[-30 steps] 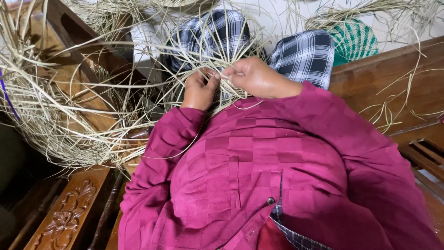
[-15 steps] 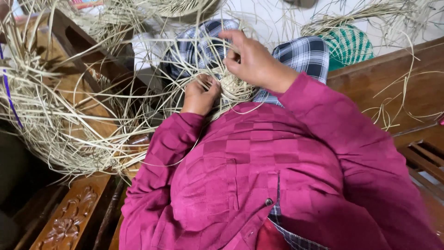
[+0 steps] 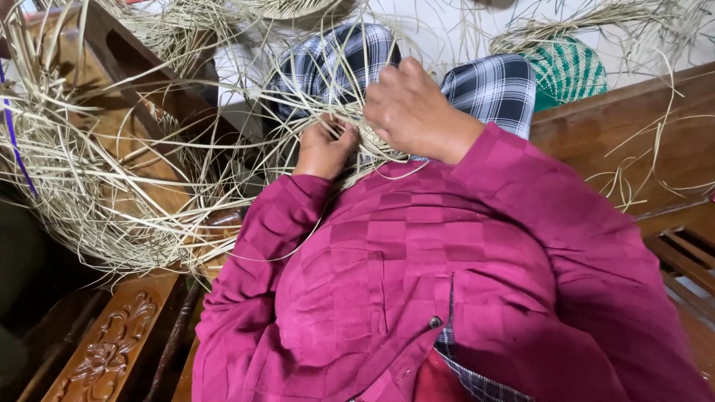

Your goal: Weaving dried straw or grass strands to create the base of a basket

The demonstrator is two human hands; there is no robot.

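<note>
The left hand [image 3: 322, 149] is curled tight, fingers pressed together and pinching a small bunch of pale straw strands [image 3: 350, 130] on the lap, just above the checked cloth [image 3: 491, 85] over the knees. The right hand [image 3: 413, 112] lies over the same spot with its back to the camera; its knuckles are bent and the fingers seem to press down on the woven part [image 3: 372, 141], but the fingertips are hidden, so I cannot tell exactly what they grip. Loose strands fan out from between the 2 hands in every direction, some running into the big tangled heap of straw [image 3: 82, 171] on the wooden bench [image 3: 112, 350] at the person's left. As I judge it, the main risk is a thin strand snapping or slipping out of the pinch if it is pulled hard while caught in that heap; crossed strands could also get picked up in the wrong order, and the magenta sleeve [image 3: 253, 246] may snag a stray end. No package, label or sign shows; the nearest coloured object is a round green woven basket [image 3: 570, 71] beyond the right knee.
</note>
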